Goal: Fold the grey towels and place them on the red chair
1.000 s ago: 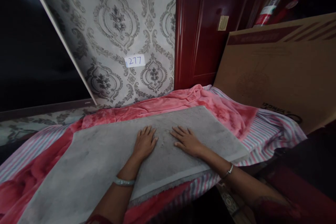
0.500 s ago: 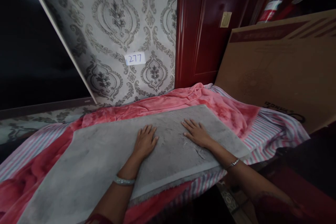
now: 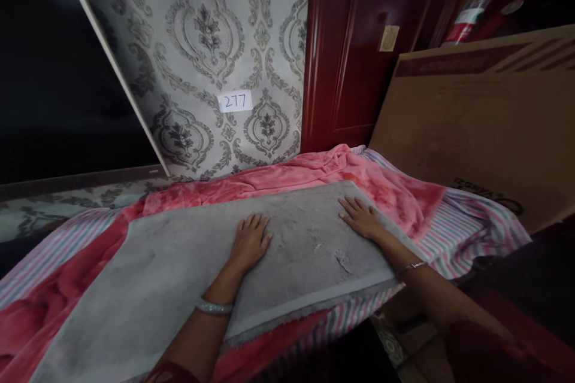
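Observation:
A grey plush mat (image 3: 179, 275) lies spread out, its pale hemmed edge facing me. My left hand (image 3: 250, 242) rests flat near the mat's middle, fingers spread. Toward the mat's right end, my right hand (image 3: 362, 218) also lies flat with its fingers apart. Neither hand grips anything. Small ruffled marks show in the pile between the hands. Beneath the mat is a pink and red blanket (image 3: 269, 175), over a striped cloth (image 3: 471, 230).
A dark screen (image 3: 67, 84) stands at the left, before patterned wallpaper. A paper marked 277 (image 3: 235, 101) sticks to the wall. At the right, a large cardboard box (image 3: 485, 114) leans near a dark red panel (image 3: 345, 54), with a bottle (image 3: 471, 12) behind it.
My right hand has slid to the right across the mat, away from my left hand. My left hand stays in about the same spot. The view has shifted slightly.

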A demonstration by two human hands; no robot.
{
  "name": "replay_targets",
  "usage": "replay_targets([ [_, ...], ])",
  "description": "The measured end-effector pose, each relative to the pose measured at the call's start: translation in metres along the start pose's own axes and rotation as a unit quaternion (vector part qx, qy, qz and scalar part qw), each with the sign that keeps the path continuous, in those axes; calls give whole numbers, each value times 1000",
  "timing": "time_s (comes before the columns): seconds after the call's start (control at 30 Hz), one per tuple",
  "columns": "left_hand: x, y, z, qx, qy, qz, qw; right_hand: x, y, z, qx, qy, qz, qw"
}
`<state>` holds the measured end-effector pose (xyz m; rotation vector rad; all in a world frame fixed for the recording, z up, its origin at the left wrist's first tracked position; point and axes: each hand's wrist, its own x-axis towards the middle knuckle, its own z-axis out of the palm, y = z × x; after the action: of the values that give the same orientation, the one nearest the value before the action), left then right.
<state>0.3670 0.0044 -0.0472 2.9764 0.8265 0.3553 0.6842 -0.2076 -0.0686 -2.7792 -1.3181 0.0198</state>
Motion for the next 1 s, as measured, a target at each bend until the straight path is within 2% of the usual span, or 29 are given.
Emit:
replay_targets([
  [0.3,0,-1,0,-6,-12,1,1000,8,26,-2,8,-8,75,997],
  [0.5,1,0,-3,-2,-19,0,1000,11,30,8,-8,21,78,997],
  [0.67,0,3,-7,0,-28,-5,1000,12,28,4,-8,8,85,996],
  [0.8,-1,3,-6,-2,-23,-6,1000,8,5,-1,-2,-6,74,997],
  [1.0,0,0,0,-5,0,3,1000,-14,-81,-8,51,-40,-106,992],
])
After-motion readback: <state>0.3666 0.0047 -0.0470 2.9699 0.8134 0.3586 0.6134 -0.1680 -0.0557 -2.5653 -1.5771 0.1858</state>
